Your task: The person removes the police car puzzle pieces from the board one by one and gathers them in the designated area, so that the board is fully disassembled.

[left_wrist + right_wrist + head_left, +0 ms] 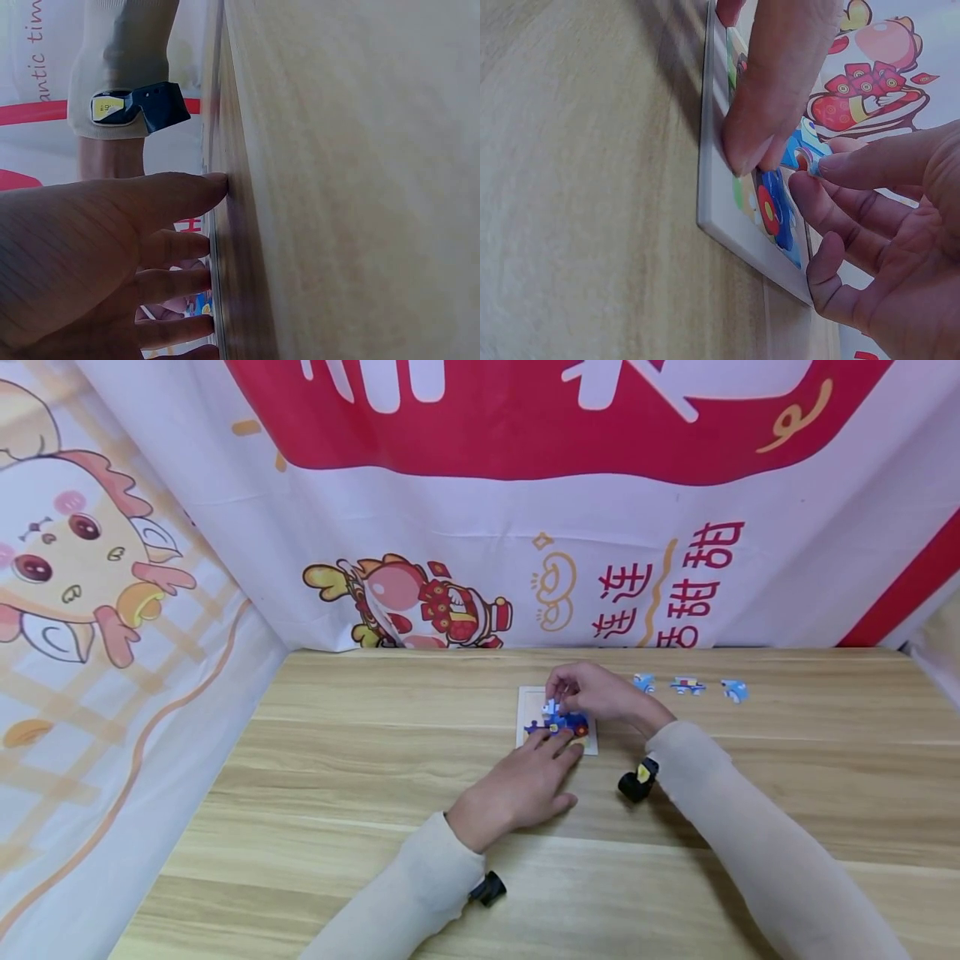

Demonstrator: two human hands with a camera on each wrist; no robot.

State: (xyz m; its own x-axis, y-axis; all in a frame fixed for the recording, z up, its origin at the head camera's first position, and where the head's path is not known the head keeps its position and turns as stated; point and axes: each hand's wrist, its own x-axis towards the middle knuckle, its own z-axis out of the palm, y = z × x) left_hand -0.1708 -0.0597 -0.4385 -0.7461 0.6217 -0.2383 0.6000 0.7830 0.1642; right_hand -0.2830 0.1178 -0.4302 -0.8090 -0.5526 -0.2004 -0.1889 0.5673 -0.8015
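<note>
A small white-framed puzzle board (528, 697) lies flat on the wooden table (360, 760), partly filled with blue and red pieces (769, 210). My left hand (553, 750) lies flat with straight fingers, and one fingertip (750, 142) presses on the board's near edge. Over the board, my right hand (561, 703) pinches a blue and white puzzle piece (551, 708) between thumb and fingertips, low over the picture. In the left wrist view my left hand (191, 225) rests against the tabletop, and the board is mostly hidden.
Three loose blue puzzle pieces (643, 683) (687, 685) (735, 691) lie in a row to the right of the board, near the table's back edge. Printed cloth banners (480, 527) hang behind and to the left. Black wrist cameras (636, 783) sit on both sleeves.
</note>
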